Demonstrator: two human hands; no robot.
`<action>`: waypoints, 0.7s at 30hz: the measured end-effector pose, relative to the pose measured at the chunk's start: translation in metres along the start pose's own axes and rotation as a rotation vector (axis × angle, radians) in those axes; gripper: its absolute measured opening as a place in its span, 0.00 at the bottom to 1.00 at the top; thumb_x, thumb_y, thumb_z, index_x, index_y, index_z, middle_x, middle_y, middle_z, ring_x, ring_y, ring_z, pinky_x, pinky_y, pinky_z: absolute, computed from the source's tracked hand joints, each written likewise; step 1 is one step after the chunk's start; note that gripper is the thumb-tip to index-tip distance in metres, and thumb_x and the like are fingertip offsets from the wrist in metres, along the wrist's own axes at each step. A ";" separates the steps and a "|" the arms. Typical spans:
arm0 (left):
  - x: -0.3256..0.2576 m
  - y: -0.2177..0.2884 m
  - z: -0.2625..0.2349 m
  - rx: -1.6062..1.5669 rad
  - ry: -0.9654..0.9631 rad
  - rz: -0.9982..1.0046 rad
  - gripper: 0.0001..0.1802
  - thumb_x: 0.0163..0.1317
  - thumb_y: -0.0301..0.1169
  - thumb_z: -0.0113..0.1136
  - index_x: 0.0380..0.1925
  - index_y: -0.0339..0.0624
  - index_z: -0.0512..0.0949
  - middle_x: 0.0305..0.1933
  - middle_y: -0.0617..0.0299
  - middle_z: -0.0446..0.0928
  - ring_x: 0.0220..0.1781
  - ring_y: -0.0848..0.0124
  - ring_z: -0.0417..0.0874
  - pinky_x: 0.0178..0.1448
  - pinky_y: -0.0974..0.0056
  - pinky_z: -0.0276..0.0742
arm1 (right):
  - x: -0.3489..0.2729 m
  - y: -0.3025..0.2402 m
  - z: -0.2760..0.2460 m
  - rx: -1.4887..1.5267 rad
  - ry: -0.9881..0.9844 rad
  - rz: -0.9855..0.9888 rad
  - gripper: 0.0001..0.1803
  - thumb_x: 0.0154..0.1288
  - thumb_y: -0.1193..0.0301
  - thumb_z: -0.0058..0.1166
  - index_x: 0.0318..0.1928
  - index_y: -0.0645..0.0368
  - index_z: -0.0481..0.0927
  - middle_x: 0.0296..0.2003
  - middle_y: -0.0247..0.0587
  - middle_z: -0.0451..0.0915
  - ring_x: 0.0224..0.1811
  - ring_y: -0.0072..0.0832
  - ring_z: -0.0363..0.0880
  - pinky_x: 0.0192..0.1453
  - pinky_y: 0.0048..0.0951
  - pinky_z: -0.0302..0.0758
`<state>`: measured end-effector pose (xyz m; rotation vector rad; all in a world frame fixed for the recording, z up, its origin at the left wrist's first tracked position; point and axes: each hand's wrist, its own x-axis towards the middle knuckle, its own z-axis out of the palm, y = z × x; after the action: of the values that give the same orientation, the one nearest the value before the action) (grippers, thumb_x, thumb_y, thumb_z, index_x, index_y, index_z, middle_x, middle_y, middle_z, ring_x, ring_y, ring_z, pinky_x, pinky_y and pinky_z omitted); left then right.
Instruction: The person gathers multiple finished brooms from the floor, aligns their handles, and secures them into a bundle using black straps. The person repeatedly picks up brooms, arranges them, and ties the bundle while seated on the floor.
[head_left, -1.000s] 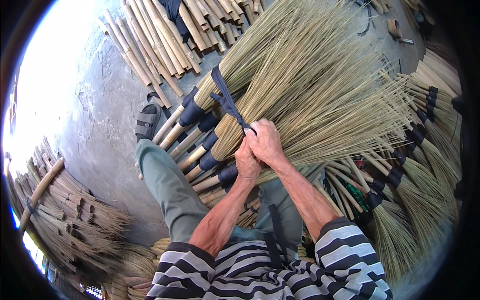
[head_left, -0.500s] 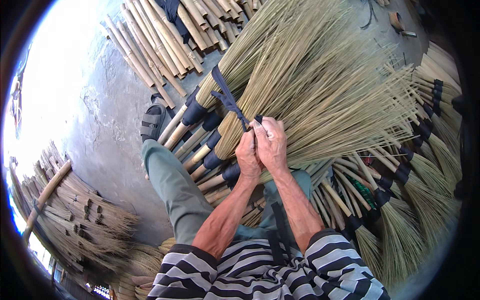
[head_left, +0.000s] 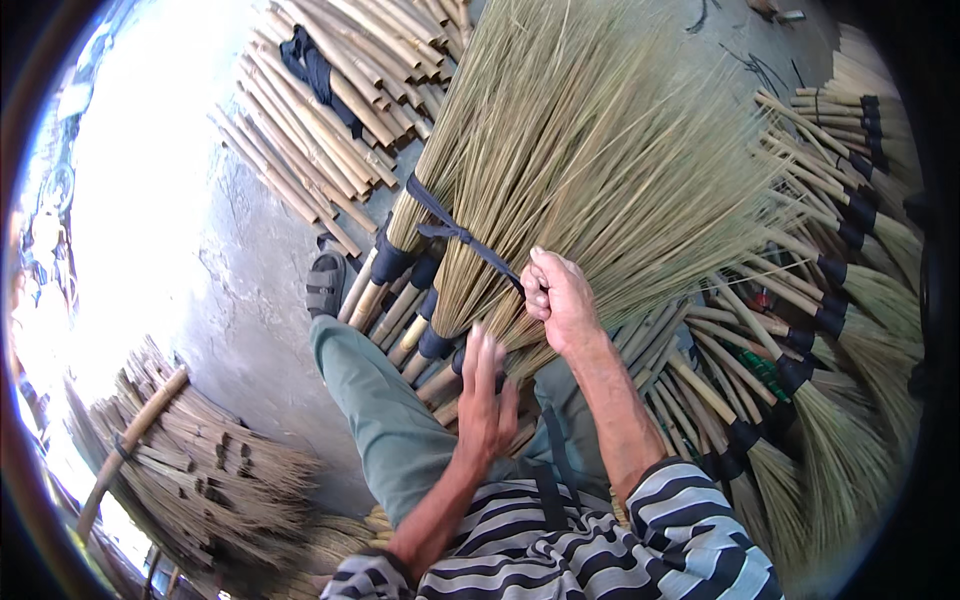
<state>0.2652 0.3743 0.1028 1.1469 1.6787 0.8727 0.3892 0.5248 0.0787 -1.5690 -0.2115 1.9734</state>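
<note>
A large bundle of straw brooms (head_left: 590, 150) lies across my lap, its bristles fanning toward the far right. A dark cloth strip (head_left: 483, 250) runs round the bristles near their bound ends and is pulled taut. My right hand (head_left: 562, 300) is closed in a fist on the strip's end, over the bristles. My left hand (head_left: 484, 400) is off the strip, fingers stretched out, beside the broom handles near my knee. Dark bands (head_left: 393, 262) wrap the tops of the brooms where the bamboo handles (head_left: 362, 290) begin.
Cut bamboo poles (head_left: 310, 130) lie on the grey floor at the far left, a dark cloth (head_left: 312, 72) on top. More brooms (head_left: 800, 370) are piled at the right. Dry straw bundles (head_left: 215, 465) with a wooden bar (head_left: 130, 440) stand at the left.
My hands were together at the strip's knot. The left has let go and dropped back toward me; the right has moved slightly right, drawing the strip straight.
</note>
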 end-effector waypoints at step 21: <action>-0.002 0.001 0.127 -1.028 0.068 -1.124 0.12 0.84 0.36 0.50 0.41 0.43 0.76 0.21 0.73 0.60 0.17 0.76 0.57 0.23 0.66 0.58 | -0.168 0.081 -0.173 -0.504 0.378 -0.213 0.23 0.86 0.55 0.41 0.38 0.59 0.76 0.25 0.39 0.71 0.26 0.35 0.72 0.36 0.42 0.73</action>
<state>0.3847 0.3812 0.0598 -0.5121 1.2837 0.7958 0.5407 0.3273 0.1298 -2.0984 -0.7294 1.4907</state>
